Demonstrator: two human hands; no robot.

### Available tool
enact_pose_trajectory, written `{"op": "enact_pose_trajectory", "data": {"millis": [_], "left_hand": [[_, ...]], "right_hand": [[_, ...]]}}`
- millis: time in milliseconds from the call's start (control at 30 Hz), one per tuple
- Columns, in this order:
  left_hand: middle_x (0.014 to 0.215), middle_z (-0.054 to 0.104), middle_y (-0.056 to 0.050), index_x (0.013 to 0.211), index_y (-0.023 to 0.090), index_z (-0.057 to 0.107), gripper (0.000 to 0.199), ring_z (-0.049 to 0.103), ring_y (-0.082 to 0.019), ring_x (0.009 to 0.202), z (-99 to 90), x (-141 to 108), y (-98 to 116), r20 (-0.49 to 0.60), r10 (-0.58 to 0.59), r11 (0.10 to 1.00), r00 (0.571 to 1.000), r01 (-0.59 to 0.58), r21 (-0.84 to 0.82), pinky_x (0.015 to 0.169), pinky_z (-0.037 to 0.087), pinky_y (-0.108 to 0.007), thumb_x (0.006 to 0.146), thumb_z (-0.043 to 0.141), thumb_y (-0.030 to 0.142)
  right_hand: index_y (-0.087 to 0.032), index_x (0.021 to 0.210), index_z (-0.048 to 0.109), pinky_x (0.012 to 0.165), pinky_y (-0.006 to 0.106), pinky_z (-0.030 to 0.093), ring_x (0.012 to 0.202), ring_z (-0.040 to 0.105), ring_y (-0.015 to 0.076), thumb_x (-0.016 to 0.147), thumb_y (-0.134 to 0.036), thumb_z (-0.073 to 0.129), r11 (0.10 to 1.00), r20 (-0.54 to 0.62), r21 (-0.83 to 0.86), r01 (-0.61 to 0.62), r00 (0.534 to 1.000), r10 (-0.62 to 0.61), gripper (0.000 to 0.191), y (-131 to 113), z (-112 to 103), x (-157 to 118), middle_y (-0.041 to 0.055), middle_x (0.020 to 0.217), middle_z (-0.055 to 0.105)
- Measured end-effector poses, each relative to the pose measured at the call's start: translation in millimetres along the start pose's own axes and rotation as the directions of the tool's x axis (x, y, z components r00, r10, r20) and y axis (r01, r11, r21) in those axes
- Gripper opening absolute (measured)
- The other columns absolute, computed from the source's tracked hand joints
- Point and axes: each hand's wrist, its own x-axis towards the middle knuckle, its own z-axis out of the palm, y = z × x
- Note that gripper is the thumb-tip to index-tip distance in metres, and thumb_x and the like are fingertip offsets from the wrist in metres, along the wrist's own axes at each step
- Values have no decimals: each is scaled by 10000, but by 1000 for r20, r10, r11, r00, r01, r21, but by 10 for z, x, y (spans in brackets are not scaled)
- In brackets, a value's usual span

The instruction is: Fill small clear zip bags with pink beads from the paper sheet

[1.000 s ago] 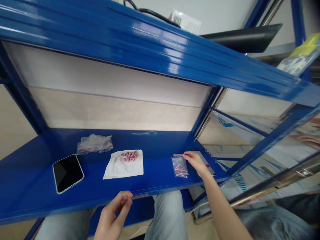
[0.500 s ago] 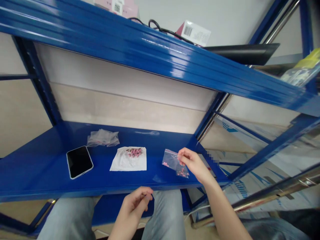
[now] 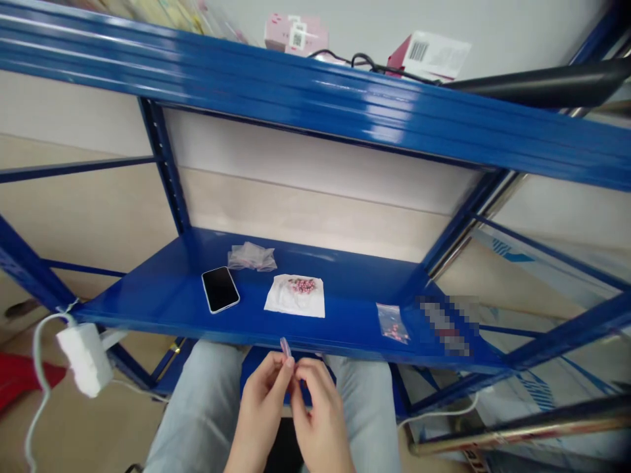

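Blue steel shelf (image 3: pixel 345 292) ahead, left hand (image 3: pixel 261 407) and right hand (image 3: pixel 320 410) together just below its front edge, fingertips of both closed on small translucent pink piece (image 3: pixel 284 347), long axis near upright, tip up, sitting closer to left hand.

Both bare hands are held low and close together near the middle of the view. The left hand (image 3: pixel 261 410) is turned inward, its thumb and fingers (image 3: pixel 288 362) drawn up into a narrow pinch. The right hand (image 3: pixel 320 417) sits just beside it, with its fingers (image 3: pixel 304 369) curled and its fingertips meeting the left hand's at the pinch. Both wrists are bent slightly inward, and the left forearm (image 3: pixel 240 456) and right forearm (image 3: pixel 338 462) rise from the near edge, angled toward each other.
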Motion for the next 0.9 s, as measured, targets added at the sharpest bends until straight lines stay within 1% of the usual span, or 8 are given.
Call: {"op": "enact_pose_trajectory", "data": {"millis": [100, 200, 367, 467, 567, 633, 800, 900], "left_hand": [[733, 648, -16, 864, 182, 697, 304, 619, -195, 741, -159, -83, -57, -23, 32, 985, 999, -27, 169, 674, 493, -243, 944, 591, 456], [739, 651, -10, 899, 189, 708, 316, 608, -184, 709, -252, -126, -64, -26, 58, 966, 998, -49, 255, 648, 483, -238, 976, 539, 444], [903, 713, -48, 992, 205, 727, 274, 657, -211, 830, -293, -173, -2, 137, 119, 956, 983, -151, 251, 759, 511, -272, 988, 540, 404], [921, 720, -62, 983, 216, 745, 233, 660, -217, 822, -276, -213, 49, 188, 145, 934, 971, -197, 298, 742, 502, -269, 976, 570, 371], [839, 700, -51, 910, 221, 739, 199, 643, -207, 757, -230, -244, 75, 177, 165, 906, 970, -220, 362, 684, 473, -255, 971, 574, 314], [755, 655, -34, 803, 215, 694, 221, 605, -190, 680, -188, -243, 54, 157, 190, 872, 969, -240, 428, 628, 436, -252, 967, 563, 287], [686, 542, -1, 676, 222, 519, 279, 515, -169, 612, -145, -141, -78, 49, 274, 702, 960, -235, 672, 607, 367, -270, 954, 506, 246], [671, 527, 12, 667, 224, 484, 252, 509, -168, 610, -194, -43, -99, 57, 232, 640, 971, -196, 743, 599, 336, -269, 918, 510, 215]], "right_hand": [[-247, 1047, 599, 882, 313, 512, 1003, 619, 211, 954, -82, 444, 997, 2, -70, 37, 999, -37, 245, -52, 117, -119, 66, 1065, 626], [-246, 1083, 599, 915, 326, 513, 1053, 612, 219, 947, -100, 452, 999, 39, -29, 19, 999, -18, 248, -132, 145, -186, 74, 1112, 622], [-233, 1013, 606, 725, 240, 520, 837, 639, 178, 989, -305, 535, 974, -12, 130, -183, 982, 187, 104, -152, 122, -181, 30, 924, 659], [-214, 894, 598, 685, 230, 486, 752, 625, 165, 989, -387, 546, 951, -1, 177, -252, 967, 256, 204, -70, 84, -132, 10, 819, 648], [-213, 847, 595, 655, 234, 454, 714, 606, 165, 1013, -416, 480, 938, 75, 186, -294, 956, 285, 286, -8, 53, -99, 0, 763, 621], [-223, 821, 577, 646, 246, 433, 695, 591, 171, 1022, -397, 444, 945, 74, 126, -302, 953, 295, 297, 10, 70, -104, -1, 745, 606], [-245, 770, 497, 631, 276, 394, 658, 578, 195, 999, -307, 443, 947, -83, -65, -315, 947, 310, 243, 72, 191, -155, 6, 705, 585], [-248, 858, 493, 572, 255, 380, 578, 551, 171, 978, -273, 467, 941, -35, -27, -337, 941, 336, 125, 123, 149, -134, -26, 671, 563]]}}
